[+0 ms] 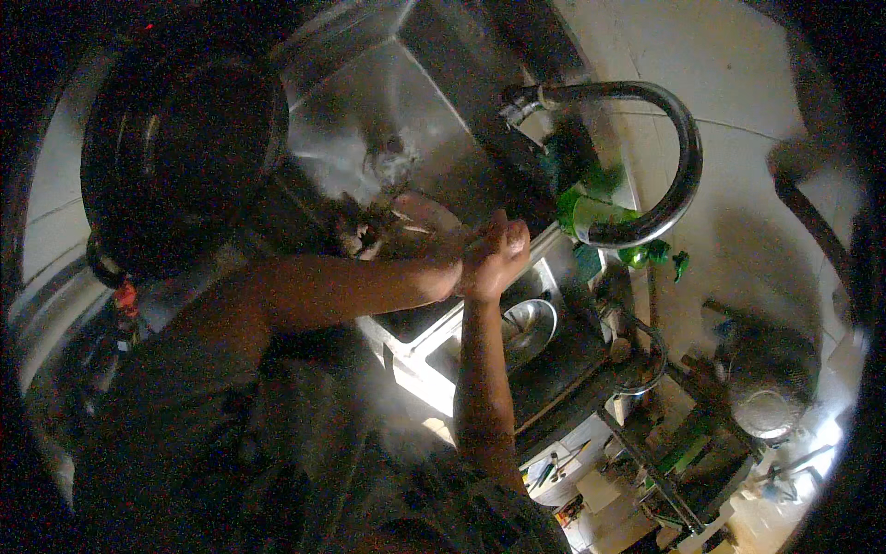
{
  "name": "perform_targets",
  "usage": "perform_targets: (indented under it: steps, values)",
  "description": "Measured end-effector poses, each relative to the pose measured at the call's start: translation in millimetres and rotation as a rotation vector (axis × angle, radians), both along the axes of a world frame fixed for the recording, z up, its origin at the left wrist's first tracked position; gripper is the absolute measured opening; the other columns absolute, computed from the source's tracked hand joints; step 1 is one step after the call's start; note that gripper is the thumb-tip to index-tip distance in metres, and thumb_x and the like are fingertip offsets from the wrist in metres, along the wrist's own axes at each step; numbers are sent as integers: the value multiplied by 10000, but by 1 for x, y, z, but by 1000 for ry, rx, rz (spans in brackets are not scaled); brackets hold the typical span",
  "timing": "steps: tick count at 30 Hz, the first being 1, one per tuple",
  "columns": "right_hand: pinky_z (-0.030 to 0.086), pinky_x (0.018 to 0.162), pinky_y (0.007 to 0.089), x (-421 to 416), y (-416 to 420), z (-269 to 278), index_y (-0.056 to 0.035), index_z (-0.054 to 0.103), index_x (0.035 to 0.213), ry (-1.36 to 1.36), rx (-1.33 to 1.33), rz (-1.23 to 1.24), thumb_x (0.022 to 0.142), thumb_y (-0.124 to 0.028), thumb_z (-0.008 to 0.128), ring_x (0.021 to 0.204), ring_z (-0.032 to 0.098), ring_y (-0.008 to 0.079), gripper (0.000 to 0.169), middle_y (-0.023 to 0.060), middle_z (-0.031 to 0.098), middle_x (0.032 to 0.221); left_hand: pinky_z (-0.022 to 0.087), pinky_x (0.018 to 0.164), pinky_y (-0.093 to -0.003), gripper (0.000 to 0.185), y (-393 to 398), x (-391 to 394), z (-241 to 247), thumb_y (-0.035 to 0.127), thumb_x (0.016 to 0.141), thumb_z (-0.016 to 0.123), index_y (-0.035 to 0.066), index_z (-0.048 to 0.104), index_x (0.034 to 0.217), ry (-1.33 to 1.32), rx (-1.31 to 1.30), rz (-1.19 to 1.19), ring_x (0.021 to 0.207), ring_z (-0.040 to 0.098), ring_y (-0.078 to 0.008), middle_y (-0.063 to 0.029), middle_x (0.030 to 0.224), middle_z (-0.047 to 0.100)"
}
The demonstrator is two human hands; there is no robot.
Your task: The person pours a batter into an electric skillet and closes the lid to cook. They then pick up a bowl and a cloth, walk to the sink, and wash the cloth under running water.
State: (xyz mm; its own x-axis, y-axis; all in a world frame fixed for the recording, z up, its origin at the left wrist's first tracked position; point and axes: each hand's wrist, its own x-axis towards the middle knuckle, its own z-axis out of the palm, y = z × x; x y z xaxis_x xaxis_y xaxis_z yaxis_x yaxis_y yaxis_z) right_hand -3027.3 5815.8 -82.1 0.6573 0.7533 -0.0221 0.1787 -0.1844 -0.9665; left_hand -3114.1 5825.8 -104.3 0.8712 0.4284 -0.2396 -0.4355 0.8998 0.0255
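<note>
Both bare hands meet over a stainless steel sink basin [443,156] in dim light. My left hand [439,232] is bent inward over the basin, partly hidden by its own wrist and shadow. My right hand [495,256], wet-looking with curled fingers, touches my left hand near the wrist. Whether anything is between them cannot be told. Beside my left hand lies a small dark and pale heap [363,235], too blurred to name. A curved metal faucet [682,152] arches at the right of the basin.
A large dark pot [183,159] stands at the left. Green bottles [588,208] stand behind the faucet. A metal bowl [529,332] lies in the second basin, right of my forearm. A dish rack [654,471] and a metal strainer [768,377] are at the lower right.
</note>
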Motion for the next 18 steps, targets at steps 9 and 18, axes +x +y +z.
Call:
perform_targets:
  steps: [9, 18]
  values:
    - [468, 597, 282, 64, 98, -13, -31, 472, 1159, -191, -126, 193, 849, -177, 609, 671, 560, 160, 369, 95, 590, 894, 460, 731, -299, 185, 74, 19, 31, 262, 860, 535, 90, 599, 880, -59, 67, 177, 787, 565, -154, -26, 840, 594]
    - [488, 621, 274, 31, 60, -10, -15, 479, 1168, -61, -37, 239, 833, -150, 605, 711, 577, 169, 382, 67, 610, 868, 457, 731, -302, 191, 62, -7, 30, 260, 858, 527, 86, 605, 864, 57, 24, 145, 781, 567, -159, -31, 834, 597]
